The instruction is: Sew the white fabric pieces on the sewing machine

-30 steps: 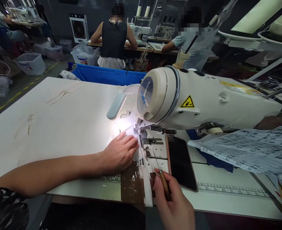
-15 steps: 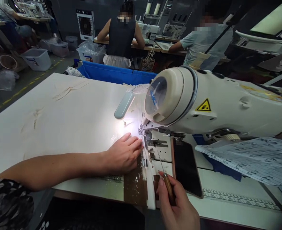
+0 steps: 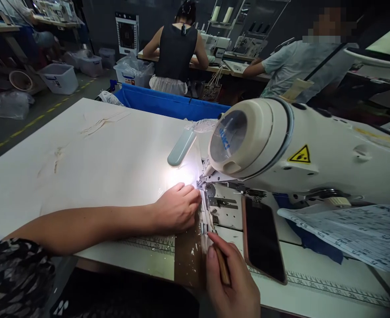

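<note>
My left hand [image 3: 178,208] rests at the bed of a white sewing machine [image 3: 251,137], just in front of its lit presser foot [image 3: 201,182]. Its fingers are curled and pressed together; their tips, and whatever they pinch, are hidden. Beside these fingers a narrow white strip [image 3: 206,207] runs toward the foot. My right hand [image 3: 232,276] is closed around the wooden handle of an awl [image 3: 221,265]. The awl's thin shaft points up along the strip, near a small metal guide [image 3: 204,228].
A phone [image 3: 264,240] lies right of the machine bed, beside printed paper sheets [image 3: 343,232]. Loose threads [image 3: 102,126] lie on the white table [image 3: 92,172]. A blue cloth bin [image 3: 171,104] stands behind it. Two people sit at machines beyond.
My right hand and the awl have moved left, closer to the strip. My left fingers, flatter before, have curled. The strip's near end no longer hangs at the table's front edge.
</note>
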### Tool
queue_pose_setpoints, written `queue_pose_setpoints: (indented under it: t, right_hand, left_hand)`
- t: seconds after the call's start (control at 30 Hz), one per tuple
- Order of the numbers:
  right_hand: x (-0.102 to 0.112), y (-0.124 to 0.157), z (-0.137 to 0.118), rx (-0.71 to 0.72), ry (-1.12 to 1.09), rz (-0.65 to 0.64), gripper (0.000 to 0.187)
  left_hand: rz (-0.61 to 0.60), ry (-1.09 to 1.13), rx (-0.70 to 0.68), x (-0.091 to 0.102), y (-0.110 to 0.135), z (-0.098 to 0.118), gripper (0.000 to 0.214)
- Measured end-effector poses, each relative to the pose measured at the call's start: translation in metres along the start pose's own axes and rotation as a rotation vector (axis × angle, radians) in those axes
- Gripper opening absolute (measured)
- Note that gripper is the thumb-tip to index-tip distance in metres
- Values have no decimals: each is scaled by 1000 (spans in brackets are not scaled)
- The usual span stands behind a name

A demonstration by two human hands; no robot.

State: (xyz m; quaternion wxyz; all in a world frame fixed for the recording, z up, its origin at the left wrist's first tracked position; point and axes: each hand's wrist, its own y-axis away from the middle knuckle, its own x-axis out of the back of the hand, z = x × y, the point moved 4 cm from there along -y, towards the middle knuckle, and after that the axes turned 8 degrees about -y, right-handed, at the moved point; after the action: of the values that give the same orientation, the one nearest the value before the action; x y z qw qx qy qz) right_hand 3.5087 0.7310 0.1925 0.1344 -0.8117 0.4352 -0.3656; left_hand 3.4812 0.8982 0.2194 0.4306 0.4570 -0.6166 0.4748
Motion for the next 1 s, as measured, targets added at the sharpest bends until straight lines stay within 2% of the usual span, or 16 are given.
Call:
queue_pose_setpoints:
  t: [0.1, 0.2, 0.33, 0.63, 1.0]
  right_hand:
    - [-11, -10, -6, 211, 119, -12, 20]
    - [-20, -17, -8, 281, 273, 0, 23]
    - [-26, -23, -9, 249, 396, -11, 27]
    - [-27, -26, -10, 244, 429, -21, 30]
    - [-36, -30, -15, 243, 631, -10, 34]
  left_hand:
    - [-37, 5, 18, -2, -2, -3, 23]
    - [-57, 9, 9, -3, -3, -4, 25]
    - [-40, 21, 6, -4, -3, -4, 28]
    - [-4, 39, 25, -8, -2, -6, 27]
    - [-45, 34, 81, -7, -5, -16, 20]
